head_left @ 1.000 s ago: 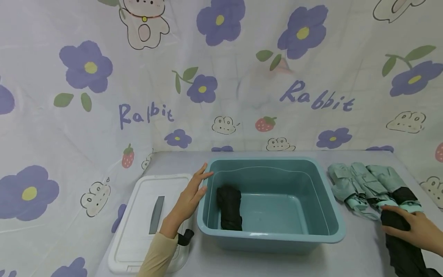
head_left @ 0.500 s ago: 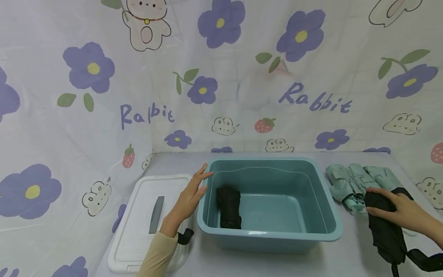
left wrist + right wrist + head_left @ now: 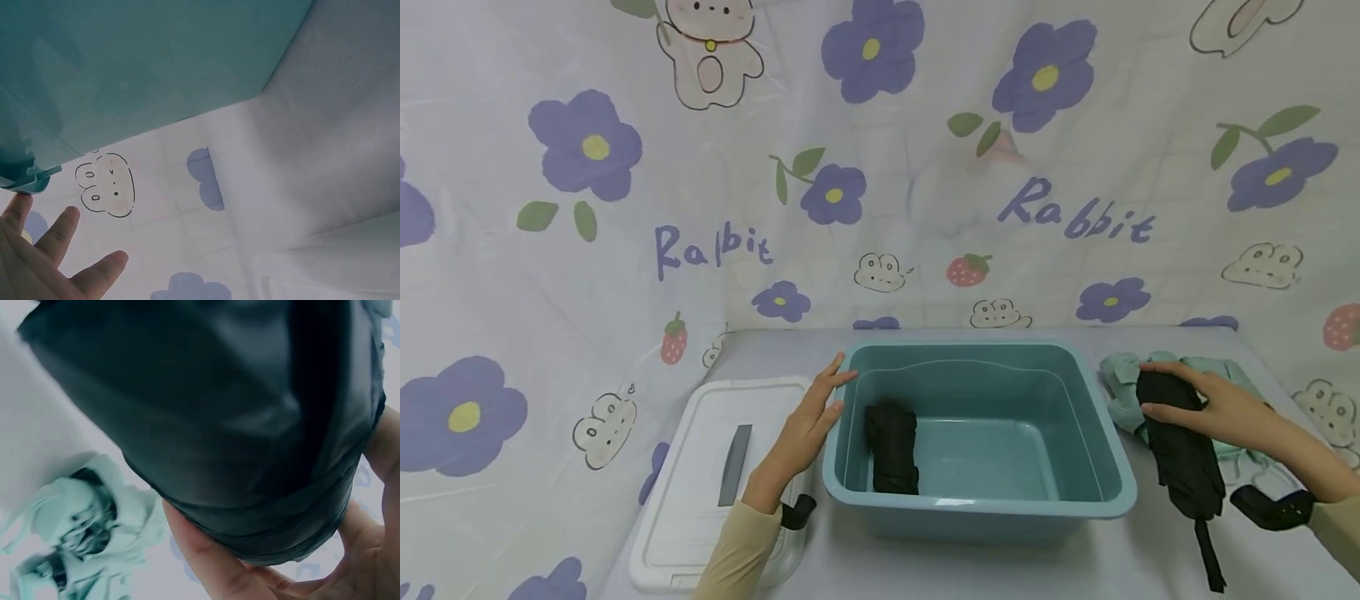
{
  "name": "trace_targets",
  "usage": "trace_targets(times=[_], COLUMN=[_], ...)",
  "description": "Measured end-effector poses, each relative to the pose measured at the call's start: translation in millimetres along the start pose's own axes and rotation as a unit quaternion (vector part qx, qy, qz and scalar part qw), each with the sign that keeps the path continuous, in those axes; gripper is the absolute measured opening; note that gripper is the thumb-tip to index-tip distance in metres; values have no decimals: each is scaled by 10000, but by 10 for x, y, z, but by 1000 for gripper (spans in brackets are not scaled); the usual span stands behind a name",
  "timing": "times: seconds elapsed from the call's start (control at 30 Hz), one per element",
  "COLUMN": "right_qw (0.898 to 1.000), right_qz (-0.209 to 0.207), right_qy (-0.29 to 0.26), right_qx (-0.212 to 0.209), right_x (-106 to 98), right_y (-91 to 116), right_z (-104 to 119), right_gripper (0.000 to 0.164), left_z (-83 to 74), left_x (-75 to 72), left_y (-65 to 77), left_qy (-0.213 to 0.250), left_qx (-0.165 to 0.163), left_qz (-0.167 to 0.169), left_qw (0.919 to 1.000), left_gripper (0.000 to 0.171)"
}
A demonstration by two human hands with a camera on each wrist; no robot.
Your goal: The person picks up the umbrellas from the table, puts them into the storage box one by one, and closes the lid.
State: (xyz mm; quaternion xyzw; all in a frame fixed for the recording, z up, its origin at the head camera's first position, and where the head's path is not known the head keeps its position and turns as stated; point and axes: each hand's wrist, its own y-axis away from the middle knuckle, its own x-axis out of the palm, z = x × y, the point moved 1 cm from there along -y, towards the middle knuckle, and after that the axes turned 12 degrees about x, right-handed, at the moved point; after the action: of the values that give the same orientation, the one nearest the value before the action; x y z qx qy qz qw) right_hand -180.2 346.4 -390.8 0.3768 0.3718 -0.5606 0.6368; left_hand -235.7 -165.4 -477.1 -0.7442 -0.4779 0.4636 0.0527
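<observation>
My right hand [image 3: 1225, 408] grips one end of a black folded umbrella [image 3: 1183, 467], fingers and thumb round it, with its thin strap dangling below. The right wrist view shows this black umbrella [image 3: 225, 425] close up, fingers wrapped about its end. In the head view it hangs just right of a blue-green plastic tub [image 3: 985, 507]. Inside the tub, at its left end, lies another black folded bundle [image 3: 892, 454]. My left hand [image 3: 808, 425] rests at the tub's left rim with fingers spread and fairly straight.
Several mint-green folded umbrellas [image 3: 1122, 392] lie on the table right of the tub, partly hidden behind my right hand. A white lid [image 3: 700, 475] with a grey handle lies to the left. A flower-printed cloth [image 3: 910, 183] hangs behind the table.
My right hand has carried the black umbrella leftward and up, from beside the mint-green umbrellas toward the tub's right side. The left hand stays at the rim.
</observation>
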Motion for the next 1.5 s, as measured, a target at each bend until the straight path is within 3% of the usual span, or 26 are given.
trace_targets(times=[0.37, 0.63, 0.87, 1.1, 1.5], right_qw=[9997, 10000, 9997, 9968, 9910], right_qz=[32, 46, 90, 559, 991], right_qy=[-176, 10, -182, -556, -893], right_qx=[-159, -54, -101, 141, 73], right_x=[-117, -196, -299, -353, -308], right_y=[-147, -220, -241, -258, -315], right_z=[346, 471, 601, 790, 1125], right_gripper=[62, 65, 64, 66, 65], left_z=[-9, -16, -16, -27, -13], left_x=[10, 6, 11, 14, 18], left_y=[16, -8, -12, -5, -4], left_qy=[55, 79, 69, 141, 71], left_qx=[56, 88, 88, 42, 46], left_qz=[-44, -64, -73, -109, -108], left_qw=[10000, 9999, 9999, 9998, 9999], left_gripper=[43, 43, 43, 43, 43])
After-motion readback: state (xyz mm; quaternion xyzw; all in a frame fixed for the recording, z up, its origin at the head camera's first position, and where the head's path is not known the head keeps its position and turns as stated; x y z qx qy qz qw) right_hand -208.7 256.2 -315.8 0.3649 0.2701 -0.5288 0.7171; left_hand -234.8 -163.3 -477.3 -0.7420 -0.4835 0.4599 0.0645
